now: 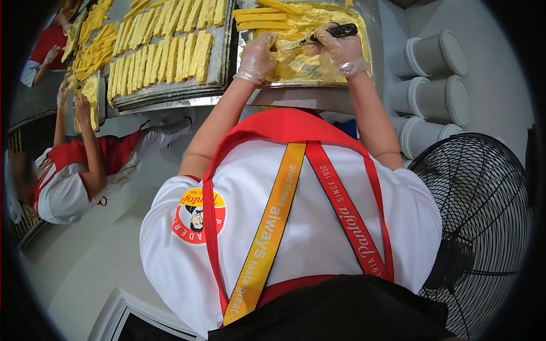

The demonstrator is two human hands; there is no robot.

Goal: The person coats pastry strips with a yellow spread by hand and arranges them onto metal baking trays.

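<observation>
My left hand [259, 58], in a clear plastic glove, is over the left side of a metal tray [368, 40] smeared with yellow spread [310, 21]. Its fingers are closed, and a bit of yellow shows at the fingertips, but what they hold is not clear. Also gloved, my right hand [342, 52] grips a black-handled tool [344, 30]. The tool's tip points left, toward my left hand, just above the spread. Several plain yellow sticks [261, 21] lie at the tray's upper left.
To the left, a baking tray [219, 57] holds rows of coated yellow sticks [159, 65]. Beyond it are loose sticks [94, 51] and co-workers in red aprons, one [74, 165] with gloved hands raised. White buckets [443, 54] and a black fan [472, 227] stand at my right.
</observation>
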